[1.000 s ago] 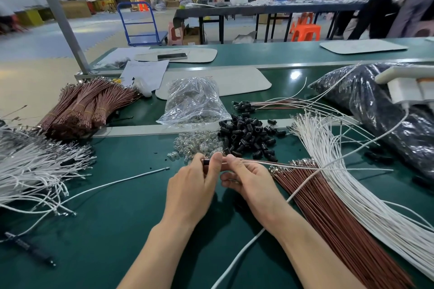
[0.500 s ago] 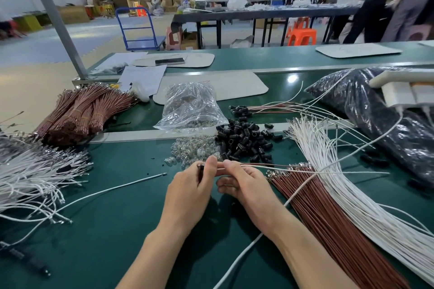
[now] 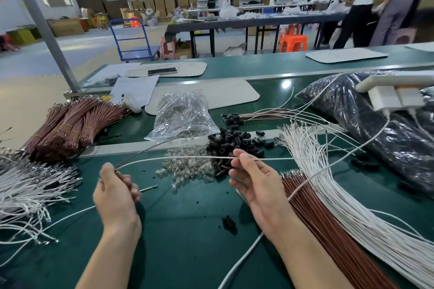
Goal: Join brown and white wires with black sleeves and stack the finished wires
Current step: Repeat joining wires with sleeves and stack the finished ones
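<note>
While right hand point(image 3: 256, 185) pinches white wire point(image 3: 187, 157), left hand point(image 3: 115, 195) grips its end, tip hidden inside fist

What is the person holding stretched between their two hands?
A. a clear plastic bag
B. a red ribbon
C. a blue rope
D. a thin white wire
D: a thin white wire runs from the left hand, which grips one end, to the right hand, which pinches it between thumb and finger, just in front of the pile of small black plastic sleeves.
</note>
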The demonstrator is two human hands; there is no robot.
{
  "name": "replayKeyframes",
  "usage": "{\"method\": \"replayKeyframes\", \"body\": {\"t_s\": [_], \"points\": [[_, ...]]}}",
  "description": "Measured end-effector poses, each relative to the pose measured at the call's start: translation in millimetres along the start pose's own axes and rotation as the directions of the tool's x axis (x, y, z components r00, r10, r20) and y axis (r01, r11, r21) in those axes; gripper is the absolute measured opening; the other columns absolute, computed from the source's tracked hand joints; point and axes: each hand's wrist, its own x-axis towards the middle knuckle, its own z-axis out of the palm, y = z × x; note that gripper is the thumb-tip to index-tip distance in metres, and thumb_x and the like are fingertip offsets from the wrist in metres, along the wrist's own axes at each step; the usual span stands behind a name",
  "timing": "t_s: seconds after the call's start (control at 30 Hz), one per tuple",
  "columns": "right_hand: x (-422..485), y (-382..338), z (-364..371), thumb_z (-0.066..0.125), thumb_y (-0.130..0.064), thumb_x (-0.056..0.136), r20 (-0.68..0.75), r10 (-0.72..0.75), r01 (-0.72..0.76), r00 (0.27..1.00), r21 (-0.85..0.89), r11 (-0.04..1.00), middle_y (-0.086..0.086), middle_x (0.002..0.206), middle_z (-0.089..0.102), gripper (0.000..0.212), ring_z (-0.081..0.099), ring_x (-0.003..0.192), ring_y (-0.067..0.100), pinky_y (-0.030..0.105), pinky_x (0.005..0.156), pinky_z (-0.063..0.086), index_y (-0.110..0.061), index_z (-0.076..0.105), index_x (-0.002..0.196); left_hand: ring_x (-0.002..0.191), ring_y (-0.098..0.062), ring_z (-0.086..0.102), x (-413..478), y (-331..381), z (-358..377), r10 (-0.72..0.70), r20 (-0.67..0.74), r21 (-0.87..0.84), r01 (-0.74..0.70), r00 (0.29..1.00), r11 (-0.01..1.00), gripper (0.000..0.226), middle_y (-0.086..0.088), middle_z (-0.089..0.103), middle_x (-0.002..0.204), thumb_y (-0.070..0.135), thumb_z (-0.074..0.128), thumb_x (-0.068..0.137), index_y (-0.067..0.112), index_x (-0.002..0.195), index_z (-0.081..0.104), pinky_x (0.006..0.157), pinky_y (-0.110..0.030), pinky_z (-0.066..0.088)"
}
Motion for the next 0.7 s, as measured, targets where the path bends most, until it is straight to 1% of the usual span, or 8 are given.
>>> {"method": "replayKeyframes", "body": {"t_s": [0.17,0.27,0.33,0.37,0.43,0.5,0.6,0.7], "points": [[4.5,-18.7,-10.4,0.056,-0.024,0.101,-0.076,-0.102,0.103,0.992,0.012,0.995,0.003,0.090,0.075,0.022,0.070,0.074,0.013,0.024,0.059,0.057,-0.016,0.075,0.108,0.045,-0.006,0.040,-7.3,1.9,6.9,-0.012,0.181,0.023,0.008,0.983,1.000,0.022,0.008,0.050,0.067,0.034,0.050,0.102,0.024,0.083,0.050,0.040,-0.019,0.032],[14.8,-46.2,-18.7,0.052,-0.026,0.103,-0.109,-0.171,0.174,0.979,0.022,0.984,0.003,0.091,0.074,0.024,0.069,0.075,0.014,0.025,0.060,0.058,-0.014,0.070,0.113,0.052,-0.007,0.051,-5.9,8.7,11.5,0.000,0.357,-0.032,0.012,0.934,0.999,0.014,0.006,0.063,0.075,0.027,0.056,0.103,0.020,0.092,0.062,0.044,-0.019,0.043],[27.9,-71.2,-22.8,0.047,-0.025,0.105,-0.135,-0.208,0.210,0.969,0.000,0.978,0.000,0.087,0.072,0.025,0.068,0.074,0.013,0.025,0.060,0.057,-0.014,0.068,0.111,0.061,-0.007,0.062,0.3,17.8,21.6,0.045,0.461,-0.045,-0.027,0.886,0.999,0.013,0.004,0.071,0.082,0.021,0.057,0.102,0.022,0.096,0.068,0.050,-0.019,0.051],[36.4,-84.5,-23.5,0.046,-0.025,0.106,-0.156,-0.221,0.222,0.963,-0.015,0.975,-0.001,0.086,0.072,0.025,0.067,0.074,0.012,0.025,0.060,0.056,-0.015,0.068,0.110,0.068,-0.008,0.067,4.9,23.0,29.3,0.075,0.507,-0.023,-0.074,0.859,0.997,0.013,0.003,0.074,0.087,0.018,0.057,0.102,0.022,0.099,0.069,0.056,-0.018,0.054],[55.1,-110.9,-21.3,0.044,-0.024,0.106,-0.185,-0.245,0.245,0.952,-0.025,0.969,-0.002,0.083,0.070,0.025,0.066,0.073,0.012,0.025,0.062,0.055,-0.016,0.068,0.107,0.084,-0.009,0.072,14.5,31.9,51.5,0.149,0.594,0.089,-0.249,0.790,0.964,0.011,0.003,0.076,0.098,0.017,0.059,0.100,0.023,0.105,0.067,0.068,-0.021,0.059],[76.7,-135.5,-15.8,0.044,-0.023,0.106,-0.199,-0.283,0.282,0.938,-0.033,0.959,-0.001,0.083,0.068,0.024,0.064,0.073,0.013,0.026,0.064,0.055,-0.015,0.066,0.104,0.095,-0.008,0.072,23.1,36.9,81.9,0.198,0.673,0.203,-0.435,0.713,0.877,0.014,0.005,0.076,0.105,0.016,0.064,0.097,0.025,0.108,0.064,0.079,-0.025,0.058],[113.0,-172.0,-12.8,0.045,-0.021,0.106,-0.231,-0.337,0.341,0.913,-0.025,0.940,-0.001,0.084,0.067,0.021,0.064,0.074,0.013,0.026,0.066,0.055,-0.014,0.064,0.107,0.097,-0.002,0.068,33.3,35.0,138.9,0.224,0.753,0.268,-0.598,0.619,0.755,0.020,0.011,0.073,0.105,0.013,0.066,0.097,0.031,0.103,0.060,0.086,-0.020,0.052],[147.7,-197.4,-28.8,0.046,-0.020,0.105,-0.282,-0.317,0.330,0.906,-0.001,0.944,0.003,0.094,0.067,0.025,0.063,0.080,0.016,0.027,0.069,0.056,-0.008,0.057,0.124,0.097,-0.005,0.065,43.9,17.4,193.7,0.210,0.801,0.314,-0.693,0.560,0.649,0.016,0.008,0.069,0.105,0.009,0.062,0.099,0.023,0.105,0.060,0.094,-0.026,0.052]]}}
